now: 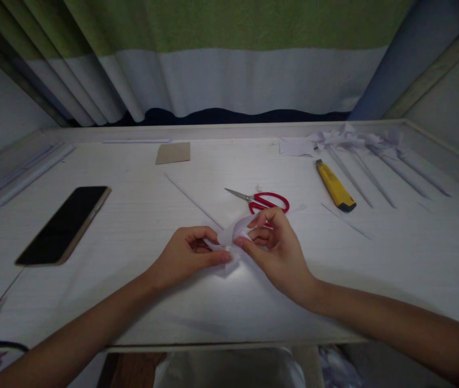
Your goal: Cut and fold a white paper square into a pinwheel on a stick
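Note:
Between my two hands is a white paper flower (pixel 241 229) with curled petals, held just above the table near its front edge. A thin paper stem (pixel 193 201) reaches from it toward the far left. My left hand (pixel 193 250) pinches the flower's lower left side between thumb and fingers. On its right side, my right hand (pixel 273 248) grips a curled petal with thumb and fingertips. Right behind the flower lie scissors (pixel 270 200) with red handles, their blades pointing left; my right hand partly covers one handle.
A yellow utility knife (pixel 335 186) lies at right, near several finished paper flowers (pixel 350 139) on stems. A phone (pixel 63 226) rests at left, with rolled paper (pixel 35 175) behind it. A cardboard piece (pixel 173 152) and a paper scrap (pixel 296 146) lie toward the back.

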`<state>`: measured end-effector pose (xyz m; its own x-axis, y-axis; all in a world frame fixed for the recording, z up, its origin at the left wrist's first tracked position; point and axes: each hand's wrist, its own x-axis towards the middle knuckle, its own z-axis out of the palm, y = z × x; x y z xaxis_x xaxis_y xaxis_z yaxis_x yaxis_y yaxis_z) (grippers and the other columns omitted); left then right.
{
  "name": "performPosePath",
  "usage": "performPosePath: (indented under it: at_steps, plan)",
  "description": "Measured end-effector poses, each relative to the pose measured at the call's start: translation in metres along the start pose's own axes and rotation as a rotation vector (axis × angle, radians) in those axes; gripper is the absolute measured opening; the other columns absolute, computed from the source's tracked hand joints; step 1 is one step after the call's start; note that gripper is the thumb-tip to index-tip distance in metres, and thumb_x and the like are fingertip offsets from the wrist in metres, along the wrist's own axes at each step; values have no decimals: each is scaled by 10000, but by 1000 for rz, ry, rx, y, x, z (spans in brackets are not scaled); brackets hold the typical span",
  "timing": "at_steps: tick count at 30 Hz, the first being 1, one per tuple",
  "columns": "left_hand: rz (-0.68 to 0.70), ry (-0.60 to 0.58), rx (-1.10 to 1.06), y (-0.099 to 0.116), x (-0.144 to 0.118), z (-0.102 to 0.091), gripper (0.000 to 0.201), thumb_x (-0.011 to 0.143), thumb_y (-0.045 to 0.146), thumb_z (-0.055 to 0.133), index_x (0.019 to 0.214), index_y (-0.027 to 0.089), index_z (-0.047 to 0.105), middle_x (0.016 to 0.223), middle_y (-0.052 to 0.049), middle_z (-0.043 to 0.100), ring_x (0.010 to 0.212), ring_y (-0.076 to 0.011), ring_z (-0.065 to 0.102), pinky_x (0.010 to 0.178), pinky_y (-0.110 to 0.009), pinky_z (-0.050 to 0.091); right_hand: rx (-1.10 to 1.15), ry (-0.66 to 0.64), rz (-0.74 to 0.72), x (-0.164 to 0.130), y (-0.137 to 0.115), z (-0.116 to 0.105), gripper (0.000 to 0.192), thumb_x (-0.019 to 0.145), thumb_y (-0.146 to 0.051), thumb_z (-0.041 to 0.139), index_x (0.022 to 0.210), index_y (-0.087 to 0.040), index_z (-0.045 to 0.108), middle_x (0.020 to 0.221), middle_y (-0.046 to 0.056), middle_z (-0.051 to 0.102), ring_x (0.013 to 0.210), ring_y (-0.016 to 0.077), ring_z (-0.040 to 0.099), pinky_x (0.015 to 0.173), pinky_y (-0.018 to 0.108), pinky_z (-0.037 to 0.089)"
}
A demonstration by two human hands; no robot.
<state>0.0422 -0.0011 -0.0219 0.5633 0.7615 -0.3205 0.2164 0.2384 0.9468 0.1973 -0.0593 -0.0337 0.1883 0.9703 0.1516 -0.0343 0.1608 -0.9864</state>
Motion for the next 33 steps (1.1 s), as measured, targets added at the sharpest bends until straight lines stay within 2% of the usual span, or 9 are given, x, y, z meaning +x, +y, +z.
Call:
performPosePath:
  at_steps: [10,15,21,27,33]
  plan:
    - [22,-24,-33,-2,-1,-2,200,538,197,715,686,136,596,517,52,596,431,-40,525,417,-109,388,-52,41,-35,0,2,0,292,655,-100,612,760,-229,371,737,-58,440,607,71,503,539,204,430]
    - [20,-61,-69,-1,-1,-2,174,538,174,712,662,133,597,518,55,597,433,-36,521,414,-105,383,-89,33,-48,1,3,-1,277,662,-104,605,739,-224,368,701,-59,417,599,75,477,552,215,423]
    - [-1,-53,-84,1,0,-3,185,535,168,706,653,130,568,482,64,580,411,-31,506,405,-104,371,-126,20,-63,0,3,-2,255,674,-109,597,720,-216,371,692,-55,403,612,81,460,568,226,420]
    - [-24,-14,-6,1,0,-3,191,533,185,708,632,120,559,471,65,557,396,-21,476,389,-101,338,-89,-6,-58,0,2,-2,246,678,-99,589,729,-211,376,712,-51,416,622,80,478,562,225,417]
    - [-43,-28,41,2,0,-2,181,552,211,704,660,126,585,458,65,546,379,-21,455,369,-103,314,-90,3,-57,-1,0,-1,234,683,-108,587,717,-210,380,693,-56,409,611,75,472,553,217,411]
